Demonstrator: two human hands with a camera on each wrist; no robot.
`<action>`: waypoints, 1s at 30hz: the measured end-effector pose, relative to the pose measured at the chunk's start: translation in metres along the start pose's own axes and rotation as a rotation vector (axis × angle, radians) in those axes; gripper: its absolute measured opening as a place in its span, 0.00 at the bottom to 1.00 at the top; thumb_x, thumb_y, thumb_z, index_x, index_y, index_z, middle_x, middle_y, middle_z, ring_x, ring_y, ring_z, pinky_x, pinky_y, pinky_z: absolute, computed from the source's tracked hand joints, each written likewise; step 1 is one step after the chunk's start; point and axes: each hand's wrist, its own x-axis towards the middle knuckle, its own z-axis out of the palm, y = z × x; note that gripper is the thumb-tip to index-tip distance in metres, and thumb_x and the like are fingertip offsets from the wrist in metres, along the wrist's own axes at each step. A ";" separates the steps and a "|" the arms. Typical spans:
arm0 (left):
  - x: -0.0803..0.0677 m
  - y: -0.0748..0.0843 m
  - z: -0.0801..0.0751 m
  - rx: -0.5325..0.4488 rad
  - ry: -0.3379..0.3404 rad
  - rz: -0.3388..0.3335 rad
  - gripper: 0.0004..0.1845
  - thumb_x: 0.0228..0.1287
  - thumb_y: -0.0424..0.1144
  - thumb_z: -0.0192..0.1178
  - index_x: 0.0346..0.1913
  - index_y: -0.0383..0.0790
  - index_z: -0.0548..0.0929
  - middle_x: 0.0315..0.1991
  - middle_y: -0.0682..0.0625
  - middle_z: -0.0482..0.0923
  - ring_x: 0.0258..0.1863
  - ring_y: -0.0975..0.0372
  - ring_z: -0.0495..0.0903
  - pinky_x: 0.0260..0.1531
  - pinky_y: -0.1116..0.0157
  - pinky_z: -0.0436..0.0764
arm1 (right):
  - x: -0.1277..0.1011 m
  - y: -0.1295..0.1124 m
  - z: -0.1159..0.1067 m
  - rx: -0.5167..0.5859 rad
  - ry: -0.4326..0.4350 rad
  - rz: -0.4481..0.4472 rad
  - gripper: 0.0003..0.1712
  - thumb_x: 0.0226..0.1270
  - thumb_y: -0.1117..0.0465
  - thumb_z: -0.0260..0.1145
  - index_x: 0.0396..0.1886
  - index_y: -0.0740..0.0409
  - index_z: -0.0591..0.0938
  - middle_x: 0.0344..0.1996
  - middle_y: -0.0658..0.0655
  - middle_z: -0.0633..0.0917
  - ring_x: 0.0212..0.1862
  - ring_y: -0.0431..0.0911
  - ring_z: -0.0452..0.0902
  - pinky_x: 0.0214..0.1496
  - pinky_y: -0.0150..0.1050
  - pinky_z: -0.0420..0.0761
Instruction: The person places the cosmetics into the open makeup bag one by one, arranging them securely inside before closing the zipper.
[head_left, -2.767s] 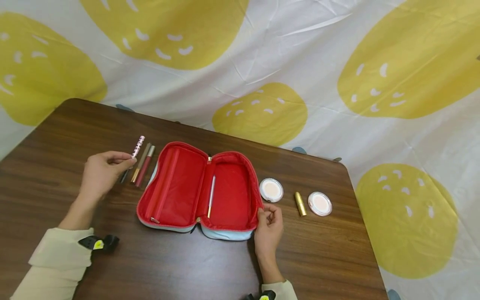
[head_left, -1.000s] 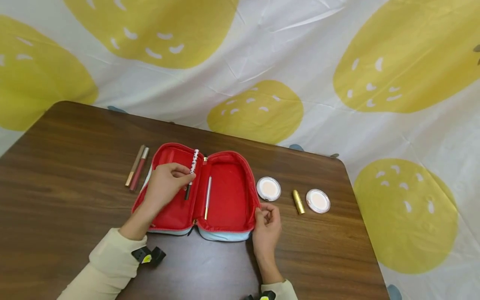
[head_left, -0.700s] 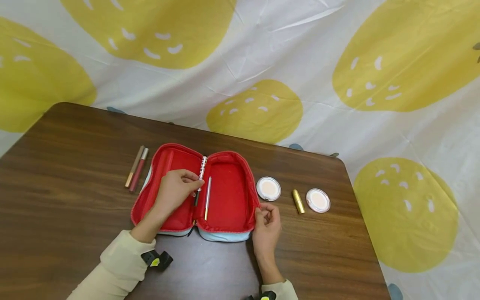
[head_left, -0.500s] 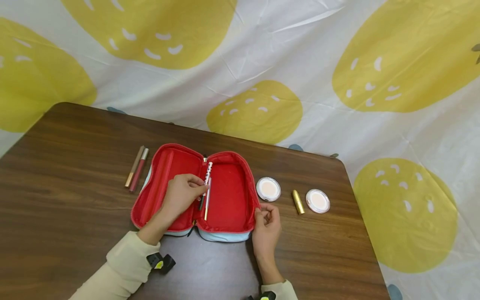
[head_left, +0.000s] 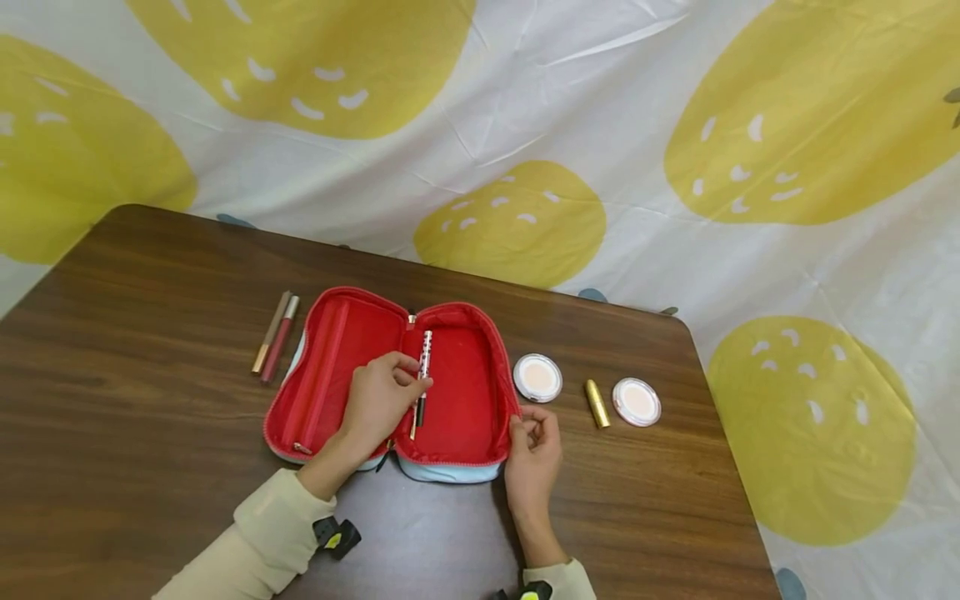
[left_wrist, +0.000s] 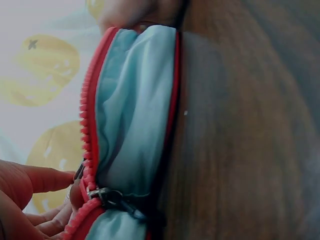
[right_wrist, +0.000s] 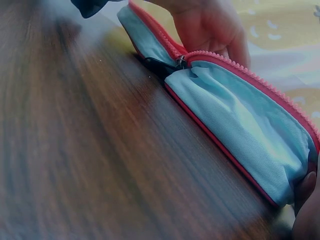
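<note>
An unzipped cosmetic bag (head_left: 457, 396), red inside and pale blue outside, lies spread on the table. My left hand (head_left: 384, 398) pinches a slim cosmetic pen (head_left: 426, 354), patterned white and dark with a black end, over the left side of the bag's right half. Beneath it, a silver-and-gold stick (head_left: 413, 427) is mostly hidden. The right hand (head_left: 534, 462) grips the bag's right rim near its front corner. In the left wrist view, the bag's zipper edge (left_wrist: 89, 120) hides most of the left fingers. The right wrist view shows the bag's blue side (right_wrist: 235, 120).
Left of the bag lie a brown-and-gold tube (head_left: 271, 333) and a dark red tube (head_left: 281, 340) with a pale cap. To its right are a round compact (head_left: 537, 377), a gold lipstick (head_left: 597, 404) and a second compact (head_left: 637, 402). A patterned cloth (head_left: 510, 225) hangs behind the table (head_left: 637, 517).
My left hand has carried the patterned pen from the table's left side, across the bag's left half, into its right half. The right hand keeps its grip on the rim.
</note>
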 end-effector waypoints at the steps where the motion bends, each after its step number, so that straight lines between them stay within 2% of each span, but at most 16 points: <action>1: -0.001 0.000 0.001 0.011 0.007 0.010 0.11 0.53 0.36 0.70 0.37 0.33 0.83 0.24 0.47 0.83 0.23 0.59 0.81 0.23 0.64 0.78 | 0.000 -0.001 0.000 -0.003 -0.001 0.000 0.07 0.62 0.78 0.58 0.40 0.76 0.75 0.18 0.56 0.72 0.20 0.36 0.66 0.20 0.25 0.65; 7: -0.002 -0.002 0.005 0.114 0.011 0.042 0.10 0.53 0.37 0.71 0.33 0.35 0.83 0.23 0.50 0.83 0.21 0.61 0.80 0.23 0.65 0.77 | 0.000 0.000 0.000 0.003 -0.005 0.008 0.08 0.61 0.79 0.57 0.40 0.77 0.75 0.19 0.57 0.71 0.20 0.36 0.66 0.20 0.25 0.66; 15: -0.006 0.002 0.012 0.270 0.009 0.186 0.09 0.51 0.32 0.71 0.27 0.35 0.79 0.17 0.51 0.76 0.17 0.60 0.76 0.22 0.63 0.75 | 0.000 -0.001 0.000 -0.005 -0.003 -0.007 0.07 0.61 0.79 0.58 0.40 0.76 0.75 0.18 0.58 0.72 0.21 0.37 0.66 0.21 0.25 0.66; 18: -0.006 0.003 0.014 0.314 0.003 0.212 0.10 0.50 0.32 0.70 0.26 0.36 0.77 0.14 0.52 0.72 0.16 0.58 0.73 0.21 0.63 0.72 | 0.000 -0.001 -0.001 -0.017 -0.001 -0.003 0.07 0.61 0.78 0.58 0.40 0.76 0.76 0.18 0.57 0.72 0.20 0.36 0.65 0.20 0.25 0.65; 23: -0.006 0.002 0.016 0.335 0.002 0.221 0.10 0.49 0.31 0.71 0.27 0.36 0.76 0.14 0.52 0.71 0.17 0.56 0.74 0.21 0.62 0.71 | 0.000 -0.002 -0.001 -0.024 0.000 0.002 0.07 0.61 0.78 0.58 0.40 0.76 0.76 0.18 0.56 0.72 0.20 0.36 0.65 0.20 0.25 0.64; 30: -0.005 0.000 0.016 0.337 -0.016 0.205 0.11 0.47 0.33 0.72 0.25 0.38 0.77 0.15 0.51 0.72 0.18 0.57 0.74 0.20 0.63 0.72 | 0.000 -0.002 0.000 -0.026 -0.003 -0.014 0.07 0.61 0.79 0.58 0.40 0.77 0.76 0.18 0.59 0.72 0.20 0.36 0.65 0.20 0.25 0.64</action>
